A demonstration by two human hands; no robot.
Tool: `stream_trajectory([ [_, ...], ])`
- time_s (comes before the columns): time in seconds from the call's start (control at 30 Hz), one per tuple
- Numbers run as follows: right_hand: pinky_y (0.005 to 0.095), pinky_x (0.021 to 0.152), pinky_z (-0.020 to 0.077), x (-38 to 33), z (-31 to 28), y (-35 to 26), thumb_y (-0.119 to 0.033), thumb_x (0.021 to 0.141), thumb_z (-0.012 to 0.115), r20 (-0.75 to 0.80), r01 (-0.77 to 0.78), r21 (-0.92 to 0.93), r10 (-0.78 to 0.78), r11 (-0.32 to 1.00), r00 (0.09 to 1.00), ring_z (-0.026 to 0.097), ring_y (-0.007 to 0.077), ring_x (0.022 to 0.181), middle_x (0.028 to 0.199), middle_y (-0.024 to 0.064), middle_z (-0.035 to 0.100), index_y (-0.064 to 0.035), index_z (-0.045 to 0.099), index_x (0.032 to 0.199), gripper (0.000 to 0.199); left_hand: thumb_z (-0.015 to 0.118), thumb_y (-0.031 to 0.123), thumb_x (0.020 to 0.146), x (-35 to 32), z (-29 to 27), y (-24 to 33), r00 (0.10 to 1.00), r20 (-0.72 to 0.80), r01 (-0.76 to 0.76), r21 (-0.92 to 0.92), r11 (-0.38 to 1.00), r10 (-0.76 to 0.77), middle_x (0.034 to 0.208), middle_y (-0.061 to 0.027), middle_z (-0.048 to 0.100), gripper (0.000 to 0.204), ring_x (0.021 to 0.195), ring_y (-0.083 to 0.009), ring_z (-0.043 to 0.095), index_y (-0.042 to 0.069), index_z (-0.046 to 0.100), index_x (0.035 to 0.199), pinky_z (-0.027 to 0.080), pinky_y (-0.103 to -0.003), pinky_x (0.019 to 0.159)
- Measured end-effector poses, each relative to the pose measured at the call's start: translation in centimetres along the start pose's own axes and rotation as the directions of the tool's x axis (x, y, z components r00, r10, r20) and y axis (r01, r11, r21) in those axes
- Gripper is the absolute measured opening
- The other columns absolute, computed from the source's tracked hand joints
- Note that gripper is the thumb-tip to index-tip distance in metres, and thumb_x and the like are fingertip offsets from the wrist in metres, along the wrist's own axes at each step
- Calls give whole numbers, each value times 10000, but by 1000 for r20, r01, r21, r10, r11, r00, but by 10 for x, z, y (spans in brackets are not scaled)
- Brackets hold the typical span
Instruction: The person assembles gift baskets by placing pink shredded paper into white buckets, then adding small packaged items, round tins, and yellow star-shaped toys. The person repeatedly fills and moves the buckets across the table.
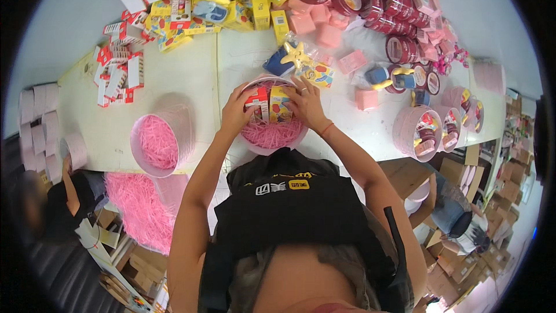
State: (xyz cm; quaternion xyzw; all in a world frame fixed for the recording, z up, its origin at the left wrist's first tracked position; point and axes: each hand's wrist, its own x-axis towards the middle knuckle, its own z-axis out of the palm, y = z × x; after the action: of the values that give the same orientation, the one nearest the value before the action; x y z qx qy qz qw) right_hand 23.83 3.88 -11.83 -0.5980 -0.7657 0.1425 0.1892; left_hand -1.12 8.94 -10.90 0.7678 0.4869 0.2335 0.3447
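In front of me a round pink bucket [267,149] stands at the table's near edge, lined with pink shredded paper [272,135]. A red-and-white box [257,104] and a yellow box [281,105] rest side by side on the shreds. My left hand [236,111] reaches over the rim with its fingers closed on the red-and-white box. On the opposite side, my right hand [308,104] has its fingers on the yellow box. Just beyond the bucket lie a bagged blue item with a yellow star [294,56] and another yellow box [319,74].
Left stands a shred-filled bucket [157,142]. Piles of red-and-white boxes [119,69], yellow boxes [237,14], pink cubes [329,35] and dark red tubs [399,49] line the far side. Filled buckets [414,130] stand right. Co-workers [72,194] are at both sides.
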Motion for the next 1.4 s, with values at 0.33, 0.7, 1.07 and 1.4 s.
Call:
stream_trajectory([
  [0.33, 472, 1013, 405, 46, -37, 89, -107, 784, 737, -318, -52, 230, 125, 972, 940, 495, 371, 1218, 1309, 170, 553, -75, 654, 1163, 390, 775, 204, 783, 79, -22, 29, 992, -84, -95, 0, 995, 95, 1335, -144, 541, 417, 1189, -353, 540, 92, 645, 1163, 438, -430, 986],
  [0.7, 479, 997, 447, 92, 5, 235, -278, 690, 844, -218, -430, 123, 447, 894, 867, 486, 419, 1221, 1429, 230, 406, -53, 374, 1429, 904, 821, 173, 719, 362, -28, 136, 898, -348, -197, 234, 952, 271, 1237, -173, 549, 642, 1183, -371, 511, 32, 528, 1272, 426, -427, 1006],
  [1.07, 485, 951, 432, 135, -113, 297, -464, 675, 854, -566, -474, 360, 592, 804, 574, 521, 440, 1126, 1214, 305, 535, 66, 500, 1209, 832, 810, 8, 634, 71, -15, 112, 921, -328, -188, 103, 977, 212, 1059, -86, 494, 770, 851, -211, 518, 77, 520, 1344, 444, -260, 651],
  [1.4, 375, 789, 515, 90, -126, 212, -287, 686, 817, -631, -377, 494, 622, 783, 465, 659, 281, 880, 948, 192, 669, 68, 589, 987, 518, 724, -13, 665, -76, 13, 48, 878, -351, -227, 291, 929, 325, 1112, -140, 600, 492, 837, -333, 642, 141, 630, 1122, 529, -403, 628],
])
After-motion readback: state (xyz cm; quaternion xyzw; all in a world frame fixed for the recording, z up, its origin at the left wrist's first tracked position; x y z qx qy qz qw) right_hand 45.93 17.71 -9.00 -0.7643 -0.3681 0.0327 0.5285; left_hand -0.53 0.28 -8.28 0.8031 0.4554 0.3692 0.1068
